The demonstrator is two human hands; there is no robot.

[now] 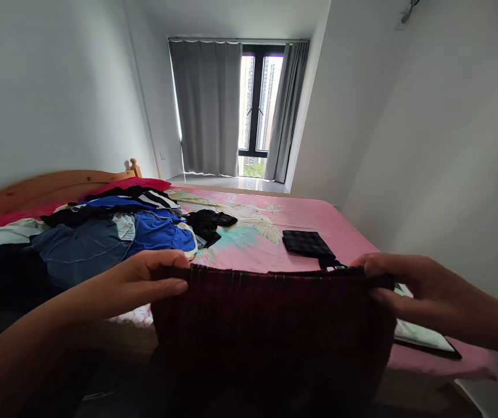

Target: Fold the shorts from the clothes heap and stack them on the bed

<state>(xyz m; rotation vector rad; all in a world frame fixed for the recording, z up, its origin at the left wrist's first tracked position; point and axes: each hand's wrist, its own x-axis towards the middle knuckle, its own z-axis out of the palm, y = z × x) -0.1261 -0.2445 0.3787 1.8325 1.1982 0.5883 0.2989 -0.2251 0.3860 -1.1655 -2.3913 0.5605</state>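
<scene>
A dark red plaid garment (pixel 270 325) with a gathered waistband hangs stretched out in front of me. At its upper left corner, my left hand (pixel 147 278) pinches the band between thumb and fingers. My right hand (pixel 410 287) grips the opposite corner the same way. The lower part of the cloth falls into deep shadow, so whether it is shorts or a skirt I cannot tell. Beyond it on the bed lies a folded dark checked cloth (pixel 307 244), close to the far side of my right hand.
A heap of mixed clothes (pixel 96 232) covers the bed's left side, with a crumpled black garment (pixel 209 223) beside it. White and black folded items (pixel 427 337) lie under my right forearm. The pink bedsheet (pixel 314 212) reaches toward the curtained window (pixel 255 104).
</scene>
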